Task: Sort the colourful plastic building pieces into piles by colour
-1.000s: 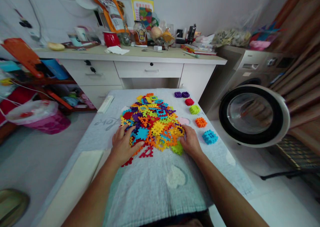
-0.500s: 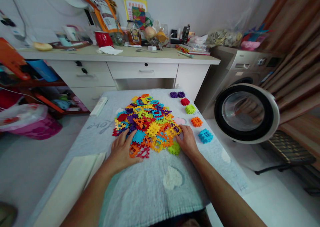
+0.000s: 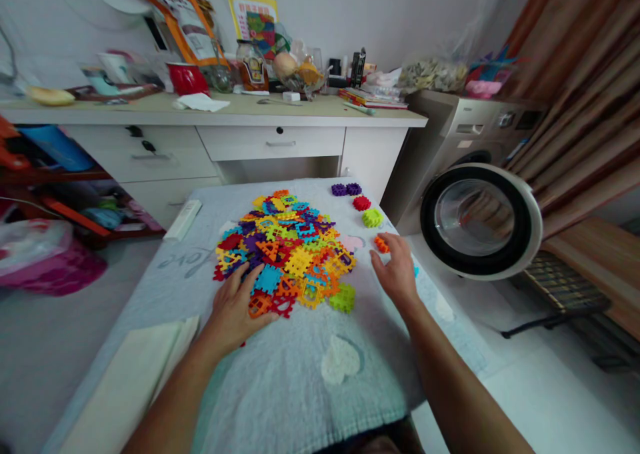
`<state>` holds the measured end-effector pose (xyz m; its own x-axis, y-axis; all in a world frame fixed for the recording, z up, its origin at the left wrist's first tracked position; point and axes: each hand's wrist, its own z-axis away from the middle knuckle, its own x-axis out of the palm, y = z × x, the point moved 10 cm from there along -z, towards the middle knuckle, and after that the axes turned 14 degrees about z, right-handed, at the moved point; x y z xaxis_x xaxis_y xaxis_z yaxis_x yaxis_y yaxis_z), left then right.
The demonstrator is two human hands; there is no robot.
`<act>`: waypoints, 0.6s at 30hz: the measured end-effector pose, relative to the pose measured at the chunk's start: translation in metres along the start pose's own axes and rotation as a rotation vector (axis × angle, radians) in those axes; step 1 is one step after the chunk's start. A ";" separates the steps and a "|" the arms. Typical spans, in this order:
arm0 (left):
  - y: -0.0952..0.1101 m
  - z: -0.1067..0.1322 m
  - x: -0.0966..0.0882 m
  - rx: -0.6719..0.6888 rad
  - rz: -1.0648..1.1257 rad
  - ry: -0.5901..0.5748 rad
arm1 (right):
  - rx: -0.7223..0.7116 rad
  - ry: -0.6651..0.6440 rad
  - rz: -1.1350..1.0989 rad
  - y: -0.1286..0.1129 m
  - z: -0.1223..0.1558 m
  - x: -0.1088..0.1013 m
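Script reading "Love" (image 3: 187,261) runs across the grey cloth (image 3: 310,387) covering the desk, seen upside down; the print on the wall poster (image 3: 253,7) is too blurred to read. The heap of coloured plastic pieces (image 3: 287,247) lies mid-desk. The left hand (image 3: 235,307) stays flat on its near left edge, fingers spread, gripping nothing. The right hand (image 3: 397,271), half a second ago pressed to the heap's right edge by a green piece (image 3: 343,299), has moved right to the sorted row, fingers loosely spread and empty, fingertips at the orange stack (image 3: 381,244) and covering most of the blue one.
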<state>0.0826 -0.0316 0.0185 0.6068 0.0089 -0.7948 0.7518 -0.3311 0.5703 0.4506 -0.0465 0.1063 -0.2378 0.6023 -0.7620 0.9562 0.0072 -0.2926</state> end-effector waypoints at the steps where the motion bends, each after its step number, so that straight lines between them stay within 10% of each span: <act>1: 0.000 0.000 0.000 0.000 -0.001 -0.001 | 0.029 -0.015 0.049 0.011 -0.011 -0.008; 10: -0.002 0.000 0.001 0.009 0.005 0.011 | 0.059 -0.724 0.459 0.068 -0.065 0.052; 18: -0.002 0.000 0.000 -0.002 0.011 -0.004 | 0.022 -0.836 0.537 0.071 -0.053 0.092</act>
<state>0.0812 -0.0311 0.0170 0.6142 0.0016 -0.7891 0.7454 -0.3293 0.5796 0.5055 0.0518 0.0467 0.1735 -0.2355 -0.9563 0.9710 -0.1212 0.2060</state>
